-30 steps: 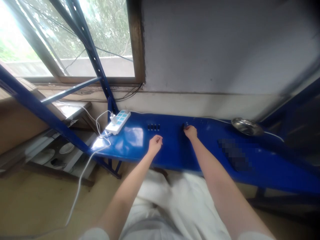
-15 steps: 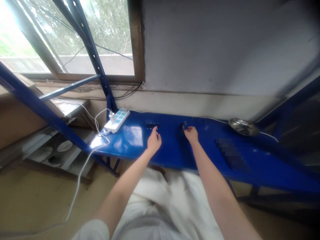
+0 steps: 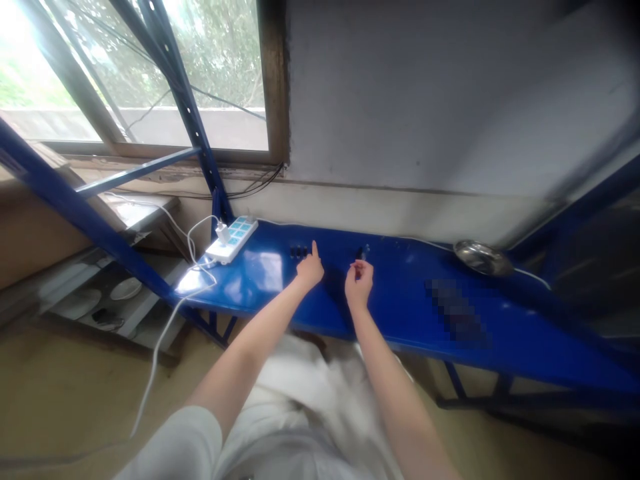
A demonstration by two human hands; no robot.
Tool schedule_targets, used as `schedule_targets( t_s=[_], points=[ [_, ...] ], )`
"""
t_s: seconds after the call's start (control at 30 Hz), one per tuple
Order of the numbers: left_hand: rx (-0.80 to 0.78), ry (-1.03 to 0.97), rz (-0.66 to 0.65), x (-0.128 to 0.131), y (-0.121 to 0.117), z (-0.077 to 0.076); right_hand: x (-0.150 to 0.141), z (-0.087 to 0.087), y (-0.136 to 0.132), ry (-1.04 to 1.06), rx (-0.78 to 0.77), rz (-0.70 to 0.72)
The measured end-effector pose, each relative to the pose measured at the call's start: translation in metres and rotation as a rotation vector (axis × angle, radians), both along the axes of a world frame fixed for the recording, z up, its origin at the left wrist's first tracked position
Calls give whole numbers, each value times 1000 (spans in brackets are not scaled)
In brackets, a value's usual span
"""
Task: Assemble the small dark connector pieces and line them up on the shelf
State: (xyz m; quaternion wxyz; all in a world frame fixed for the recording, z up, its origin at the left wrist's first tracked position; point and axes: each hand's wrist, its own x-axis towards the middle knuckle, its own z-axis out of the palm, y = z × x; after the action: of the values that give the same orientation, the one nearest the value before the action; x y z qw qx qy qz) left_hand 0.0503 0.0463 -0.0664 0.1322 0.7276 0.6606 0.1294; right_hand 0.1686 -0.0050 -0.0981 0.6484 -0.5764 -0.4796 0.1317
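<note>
Head view, looking down on a blue table (image 3: pixel 400 300); the left hand (image 3: pixel 311 268) is half curled, its index finger extended forward just beside the right end of a row of small dark pieces (image 3: pixel 299 252); at least 3 of these pieces show, standing side by side and slightly apart near the middle of the table; whether the finger touches any of them, or whether the curled fingers enclose anything, cannot be told; the right hand (image 3: pixel 359 285) is loosely curled, thumb and fingers drawn near each other, and whether it has hold of anything cannot be told; just beyond its fingertips lie a small dark item (image 3: pixel 359 254) and a small clear item (image 3: pixel 367 249), both too blurred to identify; to the left of the row rests a white power strip (image 3: pixel 220 254) with 1 white plug (image 3: pixel 223 233) inserted; toward the right lie a pixelated dark object (image 3: pixel 457 313) and, farther back near the wall (image 3: pixel 425 100), a shiny metal dish (image 3: pixel 481 259).
</note>
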Motion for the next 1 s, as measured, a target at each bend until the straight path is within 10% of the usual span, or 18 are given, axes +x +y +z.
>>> schedule_targets(
  t_s=[0.33,0.5,0.7,1.0],
  points=[
    [126,117,-47,-4,11,9,0,-7,1,13,-18,1],
    [57,-375,-31,-8,12,18,1,-1,1,15,-9,2],
    [-33,-1113,-99,-6,-9,49,-2,42,4,135,-291,270],
    [64,-1156,-324,-26,-35,80,-20,104,-5,340,-221,500]
  ],
)
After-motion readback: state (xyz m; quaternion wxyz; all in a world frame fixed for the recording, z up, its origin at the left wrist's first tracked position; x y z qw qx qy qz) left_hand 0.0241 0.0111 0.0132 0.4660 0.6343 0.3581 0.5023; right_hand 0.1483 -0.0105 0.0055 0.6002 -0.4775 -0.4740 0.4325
